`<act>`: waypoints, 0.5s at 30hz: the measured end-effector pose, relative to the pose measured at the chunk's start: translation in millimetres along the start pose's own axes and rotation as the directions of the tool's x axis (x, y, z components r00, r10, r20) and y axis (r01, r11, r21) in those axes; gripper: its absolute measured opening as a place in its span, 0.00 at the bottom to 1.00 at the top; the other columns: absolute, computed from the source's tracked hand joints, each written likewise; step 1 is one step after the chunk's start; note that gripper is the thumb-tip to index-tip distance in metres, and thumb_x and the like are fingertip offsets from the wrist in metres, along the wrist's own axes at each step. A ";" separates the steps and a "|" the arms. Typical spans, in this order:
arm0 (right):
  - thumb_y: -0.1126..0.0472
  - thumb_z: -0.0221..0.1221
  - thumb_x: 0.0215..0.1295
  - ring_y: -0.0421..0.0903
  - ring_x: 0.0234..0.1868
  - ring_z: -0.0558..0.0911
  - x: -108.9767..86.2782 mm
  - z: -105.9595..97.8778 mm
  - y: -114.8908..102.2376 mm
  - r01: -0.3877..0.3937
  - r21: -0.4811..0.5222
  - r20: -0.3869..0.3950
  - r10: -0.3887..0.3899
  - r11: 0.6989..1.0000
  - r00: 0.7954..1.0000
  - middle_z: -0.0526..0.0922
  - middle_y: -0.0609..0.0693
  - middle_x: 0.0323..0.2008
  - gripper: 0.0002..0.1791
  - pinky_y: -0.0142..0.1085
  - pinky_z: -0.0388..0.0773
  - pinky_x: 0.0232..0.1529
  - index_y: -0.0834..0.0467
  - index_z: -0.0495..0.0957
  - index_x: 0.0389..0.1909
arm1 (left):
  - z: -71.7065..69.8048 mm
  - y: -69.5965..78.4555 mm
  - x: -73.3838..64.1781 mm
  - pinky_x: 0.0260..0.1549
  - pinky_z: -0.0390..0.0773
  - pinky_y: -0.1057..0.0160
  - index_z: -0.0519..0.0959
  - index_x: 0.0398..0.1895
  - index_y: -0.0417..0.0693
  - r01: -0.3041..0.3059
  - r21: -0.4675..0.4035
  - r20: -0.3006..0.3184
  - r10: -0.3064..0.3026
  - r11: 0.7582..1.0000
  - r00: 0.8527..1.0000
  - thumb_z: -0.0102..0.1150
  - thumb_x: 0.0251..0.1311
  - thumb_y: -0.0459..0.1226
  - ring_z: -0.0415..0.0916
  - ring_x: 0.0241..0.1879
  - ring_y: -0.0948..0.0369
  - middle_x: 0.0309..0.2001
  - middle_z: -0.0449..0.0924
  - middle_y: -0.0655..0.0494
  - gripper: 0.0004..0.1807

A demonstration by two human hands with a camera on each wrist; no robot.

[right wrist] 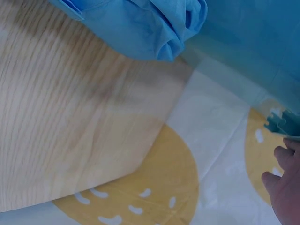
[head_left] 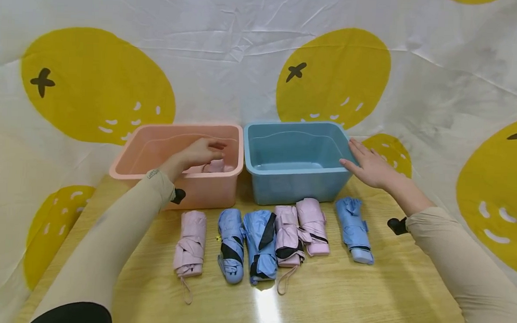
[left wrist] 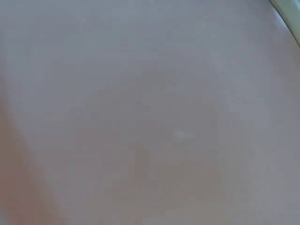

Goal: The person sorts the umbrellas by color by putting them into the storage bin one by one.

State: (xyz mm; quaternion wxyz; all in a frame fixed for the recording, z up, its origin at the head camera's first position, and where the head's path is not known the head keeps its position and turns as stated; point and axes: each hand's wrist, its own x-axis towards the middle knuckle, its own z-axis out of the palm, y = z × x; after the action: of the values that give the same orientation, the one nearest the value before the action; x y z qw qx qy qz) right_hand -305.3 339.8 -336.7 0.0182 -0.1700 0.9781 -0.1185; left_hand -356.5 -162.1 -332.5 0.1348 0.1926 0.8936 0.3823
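My left hand (head_left: 199, 152) reaches over the front rim into the pink bin (head_left: 205, 190), fingers extended. Just beneath the fingers, the end of a folded pink umbrella (head_left: 215, 166) shows inside; the hand mostly hides the rest. My right hand (head_left: 373, 167) rests with straight fingers and thumb on the right rim of the blue bin (head_left: 298, 187); its fingertips show at that rim in the right wrist view too. Nearest it on the table lies a folded blue umbrella (head_left: 354, 230). The left wrist view is a blurred pale surface.
In front of the bins lie a pink umbrella (head_left: 191, 243), two blue umbrellas (head_left: 231, 242) and two more pink umbrellas (head_left: 313, 226) in a row. The wooden table (head_left: 330, 299) ends near a lemon-print cloth (head_left: 227, 83) at the back and sides.
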 end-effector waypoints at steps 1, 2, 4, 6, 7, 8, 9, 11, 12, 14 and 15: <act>0.37 0.41 0.82 0.66 0.82 0.42 0.0 -0.6 0.7 0.000 -0.001 -0.003 0.000 1.000 1.000 0.35 0.63 0.83 0.47 0.65 0.35 0.77 0.65 0.38 0.83 | 0.6 4.0 -1.8 0.61 0.75 0.43 0.65 0.78 0.43 -0.016 -0.016 -0.022 0.016 1.000 1.000 0.54 0.77 0.41 0.70 0.67 0.43 0.74 0.67 0.39 0.30; 0.37 0.41 0.82 0.67 0.82 0.42 0.1 -1.0 1.2 0.001 0.004 -0.007 -0.001 1.000 1.000 0.35 0.64 0.83 0.47 0.65 0.35 0.77 0.65 0.38 0.83 | 0.9 8.2 -4.0 0.61 0.75 0.42 0.66 0.78 0.45 -0.032 -0.030 -0.044 0.031 0.999 0.999 0.55 0.77 0.41 0.70 0.67 0.43 0.74 0.67 0.40 0.29; 0.36 0.41 0.82 0.67 0.82 0.42 -1.3 -1.5 3.2 -0.001 0.004 -0.010 0.001 1.000 1.000 0.35 0.63 0.83 0.47 0.65 0.36 0.77 0.65 0.38 0.83 | 1.7 17.6 -9.1 0.62 0.75 0.42 0.68 0.76 0.47 -0.064 -0.064 -0.088 0.058 0.996 0.994 0.56 0.76 0.42 0.70 0.67 0.43 0.74 0.68 0.42 0.28; 0.36 0.41 0.82 0.67 0.82 0.42 -2.4 -1.5 5.0 -0.002 0.007 -0.010 0.002 1.000 1.000 0.35 0.63 0.83 0.47 0.65 0.36 0.77 0.64 0.38 0.83 | 2.5 27.1 -17.3 0.62 0.75 0.43 0.69 0.76 0.49 -0.092 -0.092 -0.132 0.079 0.991 0.988 0.56 0.76 0.42 0.69 0.67 0.44 0.74 0.69 0.45 0.27; 0.36 0.41 0.82 0.66 0.82 0.41 -2.7 -1.5 5.8 -0.002 0.008 -0.007 0.002 1.000 1.000 0.35 0.63 0.83 0.47 0.65 0.35 0.77 0.64 0.38 0.83 | 3.2 31.7 -22.4 0.63 0.75 0.43 0.69 0.76 0.50 -0.106 -0.112 -0.152 0.088 0.988 0.984 0.57 0.76 0.42 0.70 0.67 0.44 0.73 0.69 0.46 0.27; 0.36 0.41 0.82 0.66 0.82 0.41 -3.1 -1.2 6.1 -0.002 0.011 -0.006 0.002 1.000 1.000 0.35 0.63 0.83 0.47 0.65 0.35 0.77 0.64 0.38 0.83 | 4.0 36.5 -28.1 0.63 0.75 0.44 0.69 0.76 0.50 -0.120 -0.131 -0.173 0.097 0.984 0.980 0.57 0.76 0.41 0.70 0.67 0.45 0.73 0.69 0.47 0.27; 0.36 0.41 0.82 0.66 0.82 0.41 -3.2 -1.0 6.8 -0.002 0.009 -0.004 0.002 1.000 1.000 0.35 0.63 0.84 0.47 0.65 0.35 0.77 0.64 0.38 0.83 | 5.1 40.3 -33.9 0.62 0.76 0.44 0.70 0.76 0.51 -0.134 -0.148 -0.195 0.104 0.980 0.975 0.57 0.76 0.41 0.71 0.66 0.46 0.73 0.70 0.49 0.27; 0.36 0.41 0.82 0.66 0.82 0.41 -3.1 -0.5 7.7 0.000 0.012 -0.003 0.000 1.000 1.000 0.35 0.63 0.84 0.47 0.65 0.34 0.77 0.64 0.38 0.83 | 7.7 47.1 -46.2 0.62 0.77 0.45 0.69 0.76 0.51 -0.173 -0.161 -0.237 0.132 0.972 0.963 0.57 0.76 0.39 0.73 0.66 0.46 0.73 0.70 0.50 0.27; 0.36 0.41 0.82 0.66 0.82 0.41 -3.1 -0.3 7.8 0.001 0.011 -0.004 -0.001 1.000 1.000 0.35 0.63 0.84 0.47 0.66 0.34 0.77 0.63 0.37 0.84 | 9.2 50.0 -52.4 0.62 0.76 0.45 0.69 0.76 0.50 -0.198 -0.162 -0.259 0.152 0.967 0.954 0.57 0.76 0.39 0.74 0.65 0.46 0.73 0.70 0.50 0.27; 0.36 0.41 0.82 0.66 0.82 0.41 -3.2 0.0 8.3 0.002 0.009 -0.008 -0.002 1.000 1.000 0.35 0.62 0.84 0.47 0.66 0.34 0.76 0.63 0.37 0.84 | 13.7 54.9 -64.8 0.63 0.75 0.44 0.69 0.76 0.49 -0.250 -0.151 -0.310 0.194 0.956 0.931 0.57 0.75 0.37 0.75 0.65 0.46 0.72 0.71 0.49 0.28; 0.36 0.40 0.82 0.67 0.82 0.41 -3.5 0.1 8.5 0.001 0.007 -0.010 -0.001 1.000 1.000 0.35 0.62 0.84 0.47 0.66 0.35 0.76 0.63 0.37 0.84 | 16.5 56.4 -70.8 0.64 0.74 0.44 0.69 0.76 0.48 -0.275 -0.137 -0.336 0.216 0.952 0.917 0.58 0.75 0.36 0.75 0.64 0.46 0.71 0.71 0.48 0.28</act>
State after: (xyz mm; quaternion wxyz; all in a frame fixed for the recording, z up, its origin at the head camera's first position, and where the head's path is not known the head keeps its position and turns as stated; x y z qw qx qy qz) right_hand -304.8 348.8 -338.8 0.0141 -0.1697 0.9777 -0.1230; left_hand -273.5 -147.6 -295.5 -0.0427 0.2265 0.8336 0.5020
